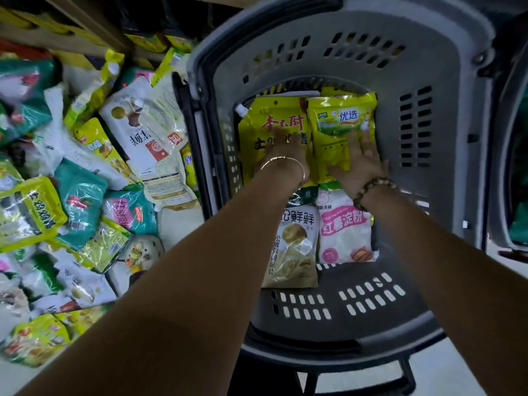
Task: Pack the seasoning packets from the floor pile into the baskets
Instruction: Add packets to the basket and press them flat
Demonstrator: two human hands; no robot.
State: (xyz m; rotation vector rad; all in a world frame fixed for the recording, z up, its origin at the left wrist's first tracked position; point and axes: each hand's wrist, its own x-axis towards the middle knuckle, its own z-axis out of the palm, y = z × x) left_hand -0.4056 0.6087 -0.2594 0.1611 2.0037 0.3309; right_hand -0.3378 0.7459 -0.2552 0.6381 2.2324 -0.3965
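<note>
Both my arms reach down into a grey plastic basket. My left hand lies flat on a large yellow spouted pouch at the basket's far left. My right hand presses flat, fingers spread, on a smaller yellow-green packet beside it. Nearer to me in the basket lie a white-and-beige packet and a pink-and-white starch packet. The floor pile of seasoning packets spreads out left of the basket.
A second grey basket stands at the right edge, with something green inside. Wooden shelving with yellow packets runs along the top left behind the pile. Pale floor shows in front of the basket.
</note>
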